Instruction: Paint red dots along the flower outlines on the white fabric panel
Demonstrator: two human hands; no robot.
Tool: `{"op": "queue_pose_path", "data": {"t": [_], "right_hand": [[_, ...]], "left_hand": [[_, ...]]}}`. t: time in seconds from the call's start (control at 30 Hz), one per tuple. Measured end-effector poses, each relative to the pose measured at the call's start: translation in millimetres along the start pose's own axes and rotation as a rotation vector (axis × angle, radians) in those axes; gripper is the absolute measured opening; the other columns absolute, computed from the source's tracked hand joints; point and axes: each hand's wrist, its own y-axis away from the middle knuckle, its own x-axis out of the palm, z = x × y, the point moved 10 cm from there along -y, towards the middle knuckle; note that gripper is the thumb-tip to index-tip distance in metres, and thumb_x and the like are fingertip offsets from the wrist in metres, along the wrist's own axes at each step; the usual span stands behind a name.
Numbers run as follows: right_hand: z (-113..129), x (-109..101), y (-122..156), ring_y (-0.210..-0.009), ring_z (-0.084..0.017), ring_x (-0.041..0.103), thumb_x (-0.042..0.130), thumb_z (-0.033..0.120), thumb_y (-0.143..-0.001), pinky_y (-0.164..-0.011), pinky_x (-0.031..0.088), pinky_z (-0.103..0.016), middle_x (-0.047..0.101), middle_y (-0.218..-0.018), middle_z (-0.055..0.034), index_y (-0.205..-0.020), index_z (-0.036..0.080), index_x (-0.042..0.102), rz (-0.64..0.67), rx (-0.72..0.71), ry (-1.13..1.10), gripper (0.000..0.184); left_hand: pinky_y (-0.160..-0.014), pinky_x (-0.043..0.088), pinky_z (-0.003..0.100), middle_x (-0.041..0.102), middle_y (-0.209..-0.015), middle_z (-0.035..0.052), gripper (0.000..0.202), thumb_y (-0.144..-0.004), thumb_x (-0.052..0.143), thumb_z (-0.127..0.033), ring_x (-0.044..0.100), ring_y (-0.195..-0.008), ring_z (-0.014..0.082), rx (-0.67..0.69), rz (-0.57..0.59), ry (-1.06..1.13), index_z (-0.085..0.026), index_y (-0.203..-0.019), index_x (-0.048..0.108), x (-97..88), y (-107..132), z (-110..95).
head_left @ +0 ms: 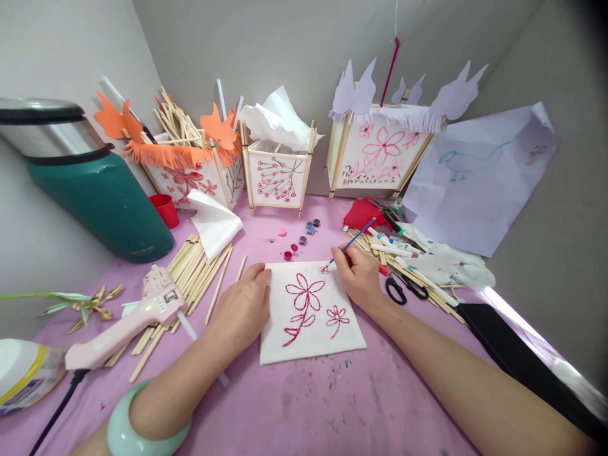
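A square white panel (pixel 280 323) lies on the pink table, painted with dark pink flowers, leaves and stems. My left hand (pixel 244 304) is closed on its upper left edge, steadying it; the fingertips are partly hidden. In my right hand (pixel 357 275) is a thin blue paintbrush (pixel 358 233), pinched between thumb and fingers and slanting up to the right. Its tip meets the panel's top right, where a small pink flower (pixel 324 270) shows. Just beyond the panel stand several small paint pots (pixel 303 240), with pink, red and dark colours.
Wooden sticks (pixel 197 272), a pink glue gun (pixel 128 316), a white tub (pixel 28 377) and a green bottle (pixel 95 183) occupy the left. Decorated stick-framed lanterns (pixel 278 180) line the back. On the right are scissors (pixel 403 288), markers, more sticks and a drawing on paper (pixel 475 177).
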Motion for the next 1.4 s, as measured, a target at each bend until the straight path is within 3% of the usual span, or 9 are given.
{"op": "queue_pose_path", "data": {"t": [0.93,1.4], "right_hand": [[5.4,9.6,0.9,-0.052,-0.011,0.047,0.049,0.033,-0.089,-0.053,0.035,-0.025,0.053,-0.059,0.0015,-0.066,0.02,0.052,0.062,-0.014,-0.079,0.026],[5.4,5.0,0.6,-0.049,-0.01,0.042,0.05,0.032,-0.087,-0.052,0.032,-0.025,0.045,-0.053,0.0039,-0.06,0.019,0.048,0.043,0.0,-0.054,0.03]], "left_hand": [[-0.094,0.045,0.043,0.048,-0.135,0.0112,0.037,-0.089,0.031,-0.017,0.056,-0.112,0.0273,-0.001,-0.002,0.001,-0.014,-0.117,0.055,-0.8,0.1,0.0],[-0.095,0.045,0.042,0.048,-0.135,0.0101,0.037,-0.088,0.032,-0.016,0.056,-0.111,0.0267,-0.005,-0.001,-0.001,-0.015,-0.117,0.055,-0.2,-0.3,0.3]]}}
